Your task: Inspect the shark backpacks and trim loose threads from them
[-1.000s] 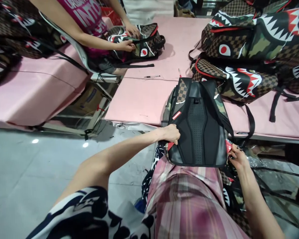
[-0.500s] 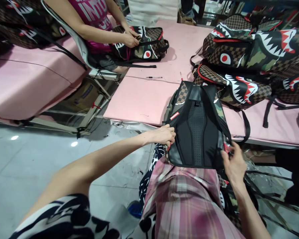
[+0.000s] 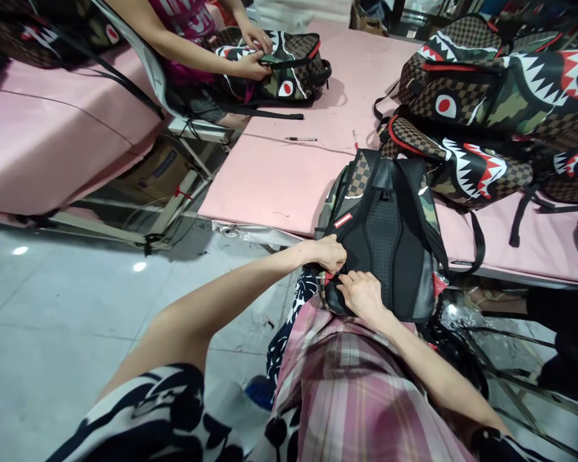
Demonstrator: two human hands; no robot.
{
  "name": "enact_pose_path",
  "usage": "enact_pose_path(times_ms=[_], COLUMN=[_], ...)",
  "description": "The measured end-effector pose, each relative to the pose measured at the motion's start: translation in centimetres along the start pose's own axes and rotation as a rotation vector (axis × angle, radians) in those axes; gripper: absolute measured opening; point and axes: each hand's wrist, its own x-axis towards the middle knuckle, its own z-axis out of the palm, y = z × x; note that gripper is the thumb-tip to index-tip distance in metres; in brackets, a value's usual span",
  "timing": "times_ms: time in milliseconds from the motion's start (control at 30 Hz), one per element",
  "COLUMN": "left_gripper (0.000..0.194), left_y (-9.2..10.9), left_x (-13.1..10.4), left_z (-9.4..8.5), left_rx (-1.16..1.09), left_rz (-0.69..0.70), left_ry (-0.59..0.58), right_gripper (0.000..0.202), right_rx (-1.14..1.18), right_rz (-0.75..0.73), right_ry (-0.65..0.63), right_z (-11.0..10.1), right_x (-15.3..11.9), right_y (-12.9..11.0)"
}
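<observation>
Bag workshop: stacked backpacks (image 3: 491,83), padded worktables (image 3: 279,179).

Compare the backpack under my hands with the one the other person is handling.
My backpack lies back-side up, black padded panel and straps showing; the co-worker's backpack shows its shark-mouth front. Mine overhangs the pink table edge onto my lap; theirs lies fully on it. Both share checkered-and-camouflage fabric, each with two hands on it.

Bare pink table (image 3: 270,183) lies open left of the black backpack (image 3: 390,237) at the near edge; stacked shark backpacks (image 3: 481,96) crowd the right far corner behind it.
</observation>
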Motion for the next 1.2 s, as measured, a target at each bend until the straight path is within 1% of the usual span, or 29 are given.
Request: enact_pose_path(times_ms=[200,433,633,867,933,1000,1100,1200], left_gripper=[0.009,0.012,0.014,0.013,0.013,0.013,0.014,0.014], left_y=[-0.3,-0.4,-0.6,-1.0,-1.1,-1.1,-1.1,-1.3], left_x=[-0.2,-0.6,-0.8,-1.2,-1.3,-1.4,-1.5,-1.4], left_z=[0.3,0.6,1.0,1.5,1.6,1.6,1.7,2.0], left_rx=[0.007,0.014,0.001,-0.037,-0.044,-0.043,-0.041,-0.044], left_rz=[0.022,0.024,0.041,0.067,0.074,0.084,0.102,0.115], left_ry=[0.006,0.037,0.072,0.120,0.138,0.152,0.171,0.193], right_gripper=[0.020,0.018,0.016,0.014,0.015,0.015,0.017,0.019], right_rx=[0.008,-0.014,-0.029,-0.019,-0.015,-0.008,0.012,0.024], right_rz=[0.002,-0.025,-0.137,-0.167,-0.210,-0.288,-0.383,-0.400], right_ry=[-0.018,-0.002,0.050,0.075,0.086,0.085,0.046,-0.003], right_z=[0.2,0.7,1.0,1.2,1.4,1.4,1.3,1.1], right_x=[0.2,0.5,0.9,1.2,1.5,2.0,2.8,3.2], right_y=[0.0,-0.1,0.3,0.6,0.9,1.4,2.3,2.5])
